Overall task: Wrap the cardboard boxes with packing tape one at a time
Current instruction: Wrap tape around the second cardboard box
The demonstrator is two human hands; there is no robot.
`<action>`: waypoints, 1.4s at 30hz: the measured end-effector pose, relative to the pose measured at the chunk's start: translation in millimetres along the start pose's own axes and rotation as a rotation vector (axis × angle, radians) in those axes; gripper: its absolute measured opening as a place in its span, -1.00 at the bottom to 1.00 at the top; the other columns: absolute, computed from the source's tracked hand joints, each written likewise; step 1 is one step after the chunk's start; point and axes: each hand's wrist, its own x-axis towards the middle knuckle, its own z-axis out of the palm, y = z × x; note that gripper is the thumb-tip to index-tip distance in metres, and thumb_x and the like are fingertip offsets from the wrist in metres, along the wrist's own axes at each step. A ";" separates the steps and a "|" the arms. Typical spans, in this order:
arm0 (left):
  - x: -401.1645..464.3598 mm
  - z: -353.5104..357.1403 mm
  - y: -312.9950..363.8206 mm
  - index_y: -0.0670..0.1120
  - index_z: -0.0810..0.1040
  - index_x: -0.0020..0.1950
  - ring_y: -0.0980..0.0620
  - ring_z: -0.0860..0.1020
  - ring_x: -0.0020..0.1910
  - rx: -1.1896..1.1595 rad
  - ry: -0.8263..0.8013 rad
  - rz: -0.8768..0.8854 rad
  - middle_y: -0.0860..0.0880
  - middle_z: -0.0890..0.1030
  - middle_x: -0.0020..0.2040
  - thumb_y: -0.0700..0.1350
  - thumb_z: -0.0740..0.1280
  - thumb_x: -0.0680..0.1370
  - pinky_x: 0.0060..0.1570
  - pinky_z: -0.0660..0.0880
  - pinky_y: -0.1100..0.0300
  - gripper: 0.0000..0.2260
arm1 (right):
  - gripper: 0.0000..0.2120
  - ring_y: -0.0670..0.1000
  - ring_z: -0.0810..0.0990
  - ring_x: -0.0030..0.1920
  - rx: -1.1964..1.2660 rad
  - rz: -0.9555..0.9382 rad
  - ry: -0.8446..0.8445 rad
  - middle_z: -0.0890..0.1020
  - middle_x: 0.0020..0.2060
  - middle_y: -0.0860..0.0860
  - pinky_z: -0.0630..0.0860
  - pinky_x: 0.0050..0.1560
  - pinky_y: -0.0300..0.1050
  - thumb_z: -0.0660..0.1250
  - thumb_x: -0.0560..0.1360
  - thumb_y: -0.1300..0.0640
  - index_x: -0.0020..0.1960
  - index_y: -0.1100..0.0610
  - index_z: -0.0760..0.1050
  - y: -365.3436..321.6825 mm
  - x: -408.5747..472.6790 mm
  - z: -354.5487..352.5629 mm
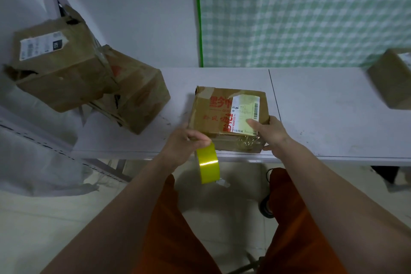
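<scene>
- The cardboard box [229, 115] sits in the centre of the frame on the white table [333, 118], close to its near edge, its labelled top facing up and its near side face turned toward the person.
- The right hand [270, 133] grips the box's lower right corner, thumb laid on the top label, fingers down the side.
- The left hand [184, 142] pinches the yellow tape roll [208, 162] just at the box's lower left corner; the roll hangs below the table edge.
- Both hands flank the box; the left is the one placed to lay tape.
- Whether a tape end already sticks to the box cannot be told; the left fingers hide it.
- Glossy film on the near face is hard to read.
</scene>
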 end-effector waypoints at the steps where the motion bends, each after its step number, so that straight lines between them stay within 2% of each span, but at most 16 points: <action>1: 1.6 2.0 -0.2 -0.04 0.67 -0.20 0.23 0.55 -0.06 -0.069 0.010 -0.010 0.20 0.59 -0.11 -0.24 0.46 0.46 -0.08 0.47 0.38 -0.89 | -0.73 0.01 0.57 -0.09 -0.002 0.001 -0.014 0.58 0.00 -0.01 0.41 -0.31 -0.16 0.34 0.54 0.08 0.21 0.06 0.42 -0.3 -0.7 -0.6; 3: 6.5 3.4 -3.1 0.03 0.68 -0.26 0.14 0.57 -0.01 -0.161 0.037 0.028 0.13 0.61 -0.06 -0.26 0.49 0.43 -0.05 0.50 0.36 -0.81 | -0.71 -0.04 0.59 -0.12 0.010 -0.037 -0.008 0.58 -0.03 -0.03 0.47 -0.30 -0.19 0.34 0.54 0.12 0.23 0.10 0.40 0.3 -3.4 -3.2; 6: 10.0 3.1 -2.3 0.04 0.71 -0.31 0.09 0.54 0.16 -0.235 0.046 0.141 -0.01 0.52 0.19 -0.30 0.51 0.39 0.08 0.49 0.32 -0.77 | -0.56 -0.04 0.57 0.02 0.051 -0.209 0.040 0.55 0.03 -0.04 0.58 -0.03 -0.17 0.35 0.51 0.28 0.34 0.12 0.33 2.4 -3.4 -9.6; 9: 11.2 8.1 -4.2 -0.11 0.69 -0.25 0.15 0.52 0.13 -0.121 0.065 0.128 -0.03 0.48 0.22 -0.29 0.52 0.38 0.01 0.43 0.50 -0.90 | -0.38 -0.06 0.52 0.02 -0.092 -0.302 0.111 0.47 0.14 -0.03 0.51 -0.09 -0.34 0.34 0.45 0.43 0.42 0.09 0.22 2.4 -5.1 -10.4; 13: 14.2 13.0 -16.3 0.07 0.68 -0.32 0.10 0.53 0.12 -0.100 0.067 0.105 -0.04 0.50 0.20 -0.24 0.54 0.37 0.07 0.46 0.34 -0.79 | -0.49 0.04 0.53 0.03 -0.246 -0.194 0.191 0.51 0.19 0.11 0.50 0.06 -0.04 0.36 0.45 0.38 0.32 0.18 0.26 14.6 -4.9 -6.2; 16: 9.3 14.7 -20.4 -0.10 0.69 -0.25 0.19 0.54 0.02 -0.122 0.079 0.094 -0.04 0.52 0.13 -0.30 0.52 0.38 -0.09 0.43 0.49 -0.89 | -0.55 0.13 0.54 0.12 -0.302 -0.164 0.220 0.49 0.10 0.11 0.44 0.05 -0.06 0.38 0.48 0.28 0.28 0.24 0.25 12.8 -10.2 -3.4; 18: 6.7 15.6 -24.1 -0.24 0.68 -0.17 0.30 0.53 0.03 -0.153 0.080 0.139 0.00 0.50 0.17 -0.35 0.50 0.38 -0.09 0.46 0.48 -0.93 | -0.35 0.17 0.39 0.33 -0.339 -0.224 0.326 0.37 0.29 0.15 0.38 0.18 -0.03 0.42 0.46 0.23 0.42 0.22 0.14 5.4 -16.7 -0.8; 20: 5.7 15.7 -26.3 -0.27 0.67 -0.17 0.36 0.50 0.09 -0.174 0.046 0.169 0.07 0.49 0.22 -0.35 0.51 0.38 0.01 0.47 0.38 -0.93 | -0.09 0.15 0.09 0.49 -0.538 -0.375 0.396 0.07 0.50 0.13 0.33 0.29 0.03 0.46 0.42 0.23 0.54 0.10 -0.08 -7.8 -21.6 1.1; 22: 3.1 17.1 -25.7 -0.22 0.68 -0.15 0.29 0.41 0.25 -0.146 0.020 0.125 0.19 0.41 0.29 -0.33 0.50 0.39 0.11 0.40 0.34 -0.92 | 0.02 0.14 -0.07 0.52 -0.814 -0.516 0.345 -0.06 0.54 0.08 0.30 0.34 0.06 0.47 0.41 0.23 0.55 0.03 -0.21 -26.4 -22.1 3.0; 23: 1.7 18.5 -25.4 -0.20 0.68 -0.12 0.26 0.33 0.31 -0.123 0.023 0.087 0.18 0.34 0.32 -0.32 0.50 0.41 0.16 0.36 0.33 -0.91 | 0.03 0.16 -0.03 0.52 -0.896 -0.535 0.282 -0.02 0.54 0.07 0.30 0.35 0.08 0.46 0.41 0.23 0.55 0.01 -0.23 -36.5 -20.9 3.4; 25: -1.1 21.8 -26.0 -0.19 0.68 -0.13 0.19 0.32 0.35 -0.130 0.048 0.055 0.04 0.37 0.35 -0.32 0.50 0.41 0.22 0.33 0.29 -0.91 | 0.00 0.20 0.24 0.43 -0.942 -0.481 0.150 0.24 0.47 0.11 0.38 0.25 0.11 0.43 0.44 0.22 0.55 -0.04 -0.24 -49.5 -16.0 5.8; 27: -7.0 22.8 -23.8 -0.18 0.67 -0.19 0.14 0.52 0.16 -0.200 0.066 0.031 -0.05 0.55 0.16 -0.35 0.49 0.40 0.14 0.38 0.25 -0.90 | -0.07 0.23 0.50 0.20 -0.974 -0.377 0.052 0.50 0.27 0.18 0.47 0.09 0.07 0.39 0.48 0.14 0.54 -0.04 -0.25 -49.4 -13.5 8.3; 29: -13.3 20.4 -23.9 -0.12 0.65 -0.28 0.18 0.59 -0.18 -0.249 0.077 0.015 -0.02 0.66 -0.18 -0.35 0.49 0.39 -0.01 0.47 0.16 -0.85 | -0.14 0.22 0.55 0.16 -1.029 -0.290 -0.017 0.55 0.21 0.17 0.50 0.10 0.05 0.36 0.50 0.06 0.54 0.01 -0.19 -37.3 -15.8 12.5; 31: -17.7 14.5 -23.1 -0.10 0.66 -0.29 0.16 0.58 -0.28 -0.236 0.069 0.034 0.02 0.66 -0.33 -0.33 0.50 0.39 -0.12 0.51 0.17 -0.85 | -0.24 0.21 0.49 0.24 -0.998 -0.286 -0.016 0.49 0.28 0.17 0.45 0.19 0.07 0.34 0.52 0.04 0.53 0.06 -0.07 -25.6 -18.5 16.5; 38: -26.6 -7.7 18.7 -0.10 0.66 -0.16 0.17 0.62 -0.18 -0.281 -0.033 0.134 0.02 0.69 -0.21 -0.25 0.44 0.48 -0.14 0.52 0.33 -0.93 | -0.46 0.23 0.21 0.39 -0.843 -0.435 0.185 0.26 0.39 0.22 0.22 0.35 0.08 0.27 0.56 0.02 0.43 0.22 0.21 -30.7 1.5 29.7; 42: -11.1 -13.1 34.8 -0.04 0.69 -0.15 0.31 0.52 0.14 -0.191 -0.069 0.132 0.04 0.58 0.20 -0.20 0.48 0.44 0.03 0.45 0.43 -0.94 | -0.43 0.22 0.03 0.48 -0.835 -0.490 0.210 0.12 0.48 0.23 0.03 0.43 0.00 0.27 0.57 0.02 0.46 0.23 0.17 -47.2 26.6 28.8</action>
